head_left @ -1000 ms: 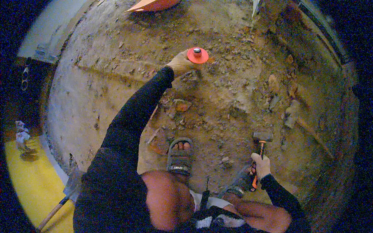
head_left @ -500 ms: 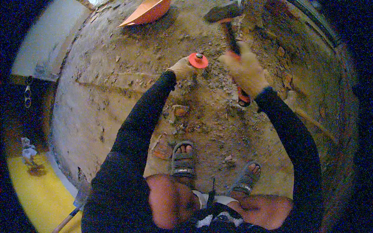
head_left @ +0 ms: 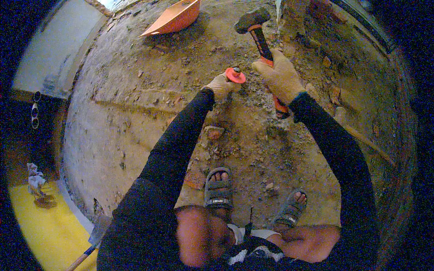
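My left hand (head_left: 218,87), in a pale work glove, is closed around a chisel. The chisel's round red-orange guard (head_left: 237,78) and metal striking end face up; its lower part is hidden by the guard and the hand. To the right, my gloved right hand (head_left: 284,79) grips a club hammer (head_left: 261,41) by its black and orange handle. The hammer's dark, heavy head points away from me, farther out than the chisel and apart from it. Under both hands lies rough, broken ground (head_left: 244,115) with loose rubble.
An orange pan-shaped container (head_left: 174,19) lies at the far left. A long wooden handle (head_left: 368,143) rests on the ground at right. By the yellow floor (head_left: 34,226) at left is a shovel (head_left: 98,231). My sandalled feet stand close below, near brick pieces (head_left: 213,132).
The hammer and my right hand, blurred before, now look sharper; the hammer head has shifted left relative to the chisel. The whole view has moved slightly. Both grips stay the same.
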{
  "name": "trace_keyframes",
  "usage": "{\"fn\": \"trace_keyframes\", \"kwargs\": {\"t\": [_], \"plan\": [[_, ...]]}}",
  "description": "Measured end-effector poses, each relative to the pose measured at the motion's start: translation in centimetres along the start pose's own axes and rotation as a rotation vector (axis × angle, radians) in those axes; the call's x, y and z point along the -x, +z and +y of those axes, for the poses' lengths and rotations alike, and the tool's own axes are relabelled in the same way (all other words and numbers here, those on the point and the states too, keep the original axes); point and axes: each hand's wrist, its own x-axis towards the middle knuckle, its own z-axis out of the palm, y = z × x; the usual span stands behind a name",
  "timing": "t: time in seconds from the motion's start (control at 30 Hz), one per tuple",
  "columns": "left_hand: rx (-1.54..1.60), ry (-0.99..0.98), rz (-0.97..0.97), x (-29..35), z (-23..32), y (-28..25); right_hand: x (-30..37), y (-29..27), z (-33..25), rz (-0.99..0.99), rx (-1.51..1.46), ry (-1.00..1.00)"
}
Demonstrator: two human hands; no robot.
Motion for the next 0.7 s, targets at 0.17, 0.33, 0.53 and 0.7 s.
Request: {"fn": "trace_keyframes", "kwargs": {"t": [0.17, 0.33, 0.53, 0.7], "plan": [[-0.071, -0.098, -0.091, -0.7, 0.4, 0.3, -1.8, 0.7, 1.6, -0.565, 0.237, 0.267], [-0.189, -0.105, -0.07, -1.3, 0.0, 0.2, -3.0, -0.4, 4.1, -0.43, 0.106, 0.248], [-0.226, -0.099, 0.028, -0.8, 0.6, 0.8, -4.4, 1.8, 3.7, 0.108, -0.002, 0.065], [-0.219, 0.068, -0.003, -1.1, -0.4, 0.5, -3.9, 1.9, 5.4, -0.558, 0.315, -0.003]]}}
